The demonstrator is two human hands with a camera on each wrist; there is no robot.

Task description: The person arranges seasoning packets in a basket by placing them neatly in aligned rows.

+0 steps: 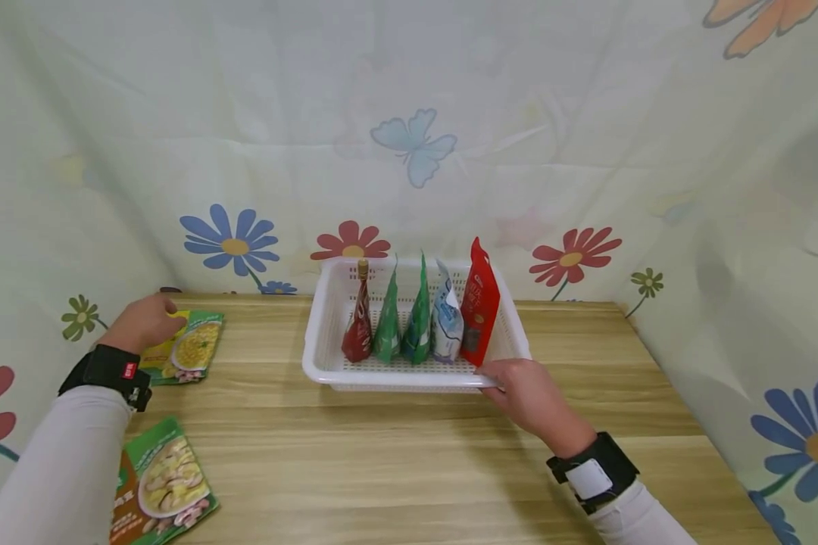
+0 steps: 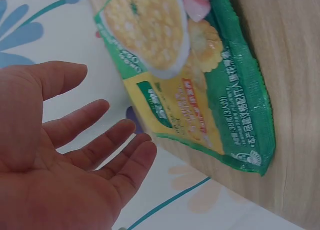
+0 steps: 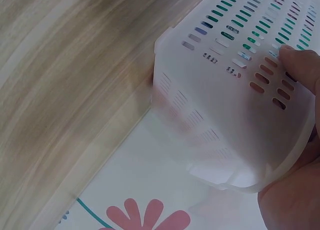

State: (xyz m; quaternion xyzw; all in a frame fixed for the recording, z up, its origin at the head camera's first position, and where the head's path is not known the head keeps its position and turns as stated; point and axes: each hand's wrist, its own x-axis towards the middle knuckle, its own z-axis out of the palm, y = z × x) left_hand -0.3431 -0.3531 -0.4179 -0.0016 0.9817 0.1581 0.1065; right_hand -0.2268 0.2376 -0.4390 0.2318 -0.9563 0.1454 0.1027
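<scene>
Near packet: a green soup packet (image 1: 163,484) lies flat on the wooden table (image 1: 395,462) just beside my left forearm, closer to me than either hand, its long axis running away from me and tilted a little to my right.
Right hand: my right hand (image 1: 528,393) grips the near right corner of the white basket (image 1: 323,356), thumb on the slotted wall, the other fingers under the rim.
Left hand: my left hand (image 1: 143,322) is well apart from my right, fingers straight and spread, palm bare, resting at the far left edge of a green and yellow packet (image 1: 191,344).
That packet: flat on the table under my left fingertips, long axis running from my hand toward the basket and slightly toward me.
Basket: its long axis lies across me, left to right, beyond my right hand.
Inside it: five pouches stand upright in a row, tops pointing up: dark red pouch (image 1: 358,325), two green pouches (image 1: 402,322), blue-white pouch (image 1: 447,322), and red pouch (image 1: 480,303) nearest my right hand.
</scene>
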